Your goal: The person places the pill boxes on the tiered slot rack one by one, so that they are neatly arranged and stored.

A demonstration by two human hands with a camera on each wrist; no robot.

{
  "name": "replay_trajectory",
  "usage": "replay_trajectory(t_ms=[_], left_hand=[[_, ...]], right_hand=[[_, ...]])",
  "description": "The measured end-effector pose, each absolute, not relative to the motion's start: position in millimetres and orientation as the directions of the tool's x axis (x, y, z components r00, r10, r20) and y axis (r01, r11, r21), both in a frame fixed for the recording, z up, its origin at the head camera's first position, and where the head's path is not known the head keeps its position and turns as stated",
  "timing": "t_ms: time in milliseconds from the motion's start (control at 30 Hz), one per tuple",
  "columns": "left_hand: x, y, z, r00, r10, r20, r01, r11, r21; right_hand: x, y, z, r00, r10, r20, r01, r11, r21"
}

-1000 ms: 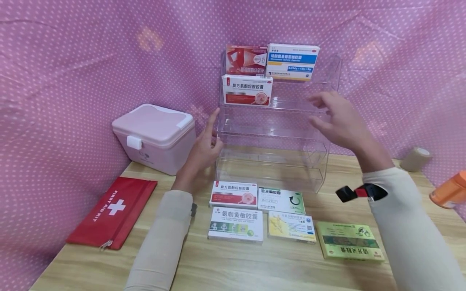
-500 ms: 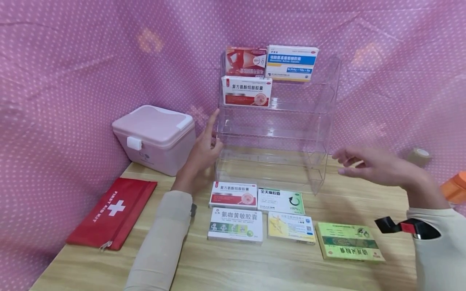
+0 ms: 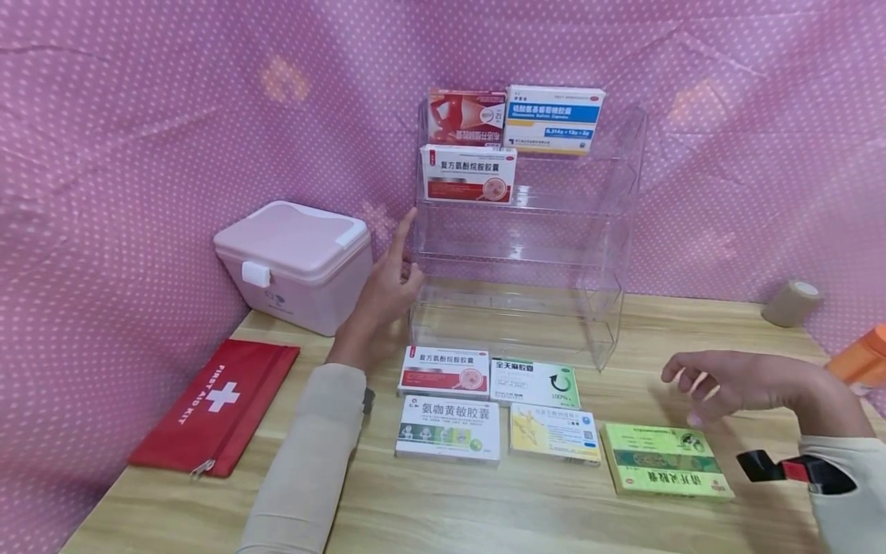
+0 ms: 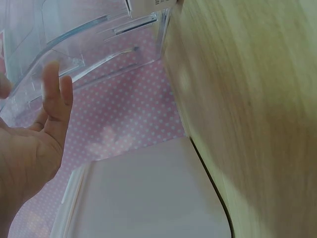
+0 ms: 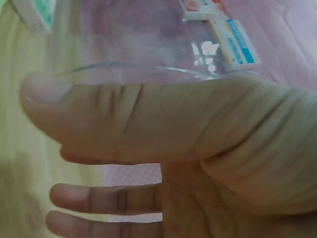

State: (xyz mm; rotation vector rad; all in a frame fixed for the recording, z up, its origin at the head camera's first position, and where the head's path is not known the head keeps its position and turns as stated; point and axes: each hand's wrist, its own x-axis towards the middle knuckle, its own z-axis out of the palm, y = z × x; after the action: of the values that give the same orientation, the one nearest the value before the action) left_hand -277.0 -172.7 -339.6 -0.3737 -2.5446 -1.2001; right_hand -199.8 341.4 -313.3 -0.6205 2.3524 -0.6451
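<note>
A clear tiered rack [image 3: 512, 250] stands on the table, with a red medicine box [image 3: 467, 117] and a blue-and-white medicine box [image 3: 555, 119] on its top tier. One tier lower sits a red-and-white medicine box [image 3: 468, 175]. My left hand [image 3: 388, 281] is at the rack's left side, index finger extended along its edge; whether it touches is unclear. Loosely bent and holding nothing, my right hand [image 3: 734, 385] hovers behind the yellow-green medicine box [image 3: 666, 460]. In the right wrist view the thumb [image 5: 114, 116] is apart from the other fingers.
Flat before the rack lie another red-and-white box [image 3: 444, 371], a green-and-white box [image 3: 534, 383], a white-and-green box [image 3: 447, 428] and a yellow-and-white box [image 3: 554, 433]. A pink lidded case [image 3: 294, 261] and red first aid pouch [image 3: 218, 408] are left; a beige roll [image 3: 791, 303] and orange bottle [image 3: 861, 358], right.
My right hand has moved from in front of the rack's upper tiers down and to the right, to near the yellow-green box. The left hand has stayed at the rack's side.
</note>
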Motion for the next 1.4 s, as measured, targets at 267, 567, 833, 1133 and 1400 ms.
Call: replay_trajectory(t_ms=[267, 567, 833, 1133, 1400], left_hand=[[-277, -173, -339, -0.917, 0.104, 0.386, 0.365, 0.608, 0.705], [-276, -173, -339, -0.920, 0.105, 0.377, 0.358, 0.613, 0.704], [-277, -173, -339, -0.920, 0.108, 0.377, 0.359, 0.621, 0.697], [-276, -173, -340, -0.926, 0.105, 0.361, 0.345, 0.620, 0.704], [-276, -173, -339, -0.927, 0.104, 0.360, 0.344, 0.619, 0.707]], right_hand=[[-189, 336, -324, -0.664, -0.425, -0.615, 0.005, 0.821, -0.572], [-185, 321, -334, -0.648, -0.391, -0.653, 0.031, 0.843, -0.536], [-185, 317, -336, -0.668, -0.403, -0.626, 0.007, 0.837, -0.547], [-187, 322, -337, -0.702, -0.352, -0.620, 0.005, 0.867, -0.498], [-187, 325, -337, -0.680, -0.375, -0.630, 0.008, 0.855, -0.519]])
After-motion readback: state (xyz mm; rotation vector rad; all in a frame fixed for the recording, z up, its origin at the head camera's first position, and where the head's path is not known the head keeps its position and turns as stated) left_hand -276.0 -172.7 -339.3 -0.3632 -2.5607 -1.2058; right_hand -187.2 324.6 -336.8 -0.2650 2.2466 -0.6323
